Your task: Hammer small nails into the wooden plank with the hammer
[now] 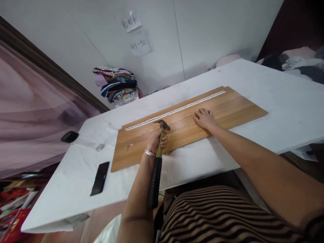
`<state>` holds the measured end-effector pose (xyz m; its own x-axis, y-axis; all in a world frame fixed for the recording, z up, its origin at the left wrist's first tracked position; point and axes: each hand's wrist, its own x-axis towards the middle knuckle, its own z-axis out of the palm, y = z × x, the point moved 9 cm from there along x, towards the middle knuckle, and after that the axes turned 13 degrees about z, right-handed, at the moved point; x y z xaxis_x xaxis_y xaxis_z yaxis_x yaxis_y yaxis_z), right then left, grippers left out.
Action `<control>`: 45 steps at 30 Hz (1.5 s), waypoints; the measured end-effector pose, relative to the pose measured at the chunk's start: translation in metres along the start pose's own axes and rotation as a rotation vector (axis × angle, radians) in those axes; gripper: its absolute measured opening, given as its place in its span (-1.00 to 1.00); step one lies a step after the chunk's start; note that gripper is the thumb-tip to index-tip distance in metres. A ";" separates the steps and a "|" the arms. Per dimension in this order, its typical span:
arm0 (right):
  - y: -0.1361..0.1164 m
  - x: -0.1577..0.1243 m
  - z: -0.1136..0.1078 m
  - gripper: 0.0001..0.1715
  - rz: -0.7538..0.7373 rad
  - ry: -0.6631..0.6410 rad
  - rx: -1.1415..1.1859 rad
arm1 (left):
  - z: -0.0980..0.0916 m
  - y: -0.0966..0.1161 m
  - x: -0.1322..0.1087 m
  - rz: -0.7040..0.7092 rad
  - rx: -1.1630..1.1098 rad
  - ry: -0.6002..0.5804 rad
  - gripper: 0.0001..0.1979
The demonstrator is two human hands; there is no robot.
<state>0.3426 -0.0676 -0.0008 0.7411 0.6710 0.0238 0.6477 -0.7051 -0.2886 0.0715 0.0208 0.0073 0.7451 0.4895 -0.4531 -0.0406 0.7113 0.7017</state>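
My left hand (155, 141) is wrapped round the upper handle of a claw hammer (159, 153), just below its rusty head. The black grip of the hammer points back toward my body. A wooden board (217, 114) lies on the table beneath both hands. Fingers spread, my right hand (204, 118) rests flat on the board. Between the hands runs a row of small dark dots (180, 128), nails or holes, I cannot tell which. A few loose nails (130, 145) lie near the board's left end. Along its far side stretches a white measuring strip (174, 110).
A black phone (100, 178) lies left of the board on the white table (286, 91). Near the left edge is a clear plastic item (88, 142) beside a black object (70, 136). Folded cloths (118, 84) are stacked by the wall, below paper notes (141, 44).
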 end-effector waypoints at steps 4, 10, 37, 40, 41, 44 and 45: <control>0.000 0.001 0.000 -0.38 -0.009 0.008 0.004 | -0.005 -0.006 0.003 -0.009 0.011 0.012 -0.71; 0.000 0.000 0.000 -0.37 -0.005 0.002 -0.008 | -0.001 -0.001 -0.002 -0.003 -0.015 -0.017 -0.72; -0.002 -0.002 -0.004 -0.39 0.006 -0.017 0.000 | -0.002 -0.005 0.000 -0.010 0.010 0.014 -0.72; -0.001 -0.002 -0.003 -0.38 0.006 -0.024 0.004 | 0.000 -0.001 -0.003 -0.003 0.005 0.009 -0.74; -0.001 -0.002 -0.003 -0.38 0.004 -0.023 0.006 | 0.001 0.001 -0.004 0.003 0.000 0.004 -0.75; -0.001 -0.001 -0.002 -0.39 -0.005 -0.008 0.007 | 0.001 0.003 -0.004 0.006 -0.019 -0.009 -0.75; -0.001 -0.001 -0.001 -0.39 -0.006 -0.002 0.006 | 0.001 0.001 -0.003 0.000 -0.023 -0.009 -0.74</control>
<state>0.3419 -0.0679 0.0008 0.7369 0.6756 0.0239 0.6510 -0.6997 -0.2944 0.0697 0.0200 0.0098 0.7513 0.4850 -0.4476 -0.0559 0.7225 0.6891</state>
